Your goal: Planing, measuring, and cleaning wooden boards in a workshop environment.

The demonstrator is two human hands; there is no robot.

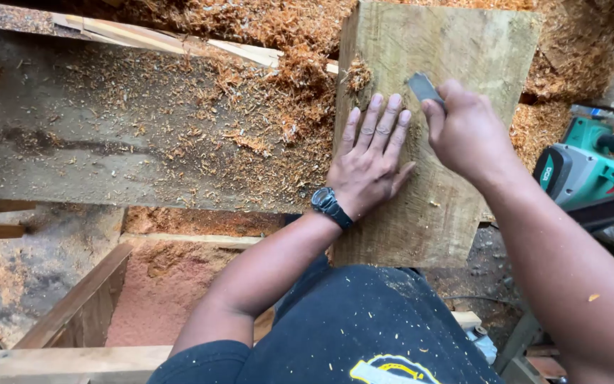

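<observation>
I see the wood block (456, 50) standing across the counter (72, 149), from the 12 o'clock edge of the view down toward my lap. It is a thick, rough-sawn slab with coarse grain. I judge it heavy and stiff, unlikely to flex or slip, with splinter risk along the sawn edges.

My left hand (369, 165) lies flat on the block face, fingers spread and extended toward 12 o'clock; it grips nothing and only presses down. My right hand (467, 131) is closed around a metal blade (424, 88), whose grey end protrudes toward 11 o'clock and touches the block face just beside the left fingertips. The handle is hidden in the fist.

Wood shavings (250, 135) cover the counter at 9 to 11 o'clock. A green power tool (584, 167) rests at 3 o'clock, apart from the block.

Handling judgement: take hold at the two long side edges, both hands, as the face offers no grip.
</observation>
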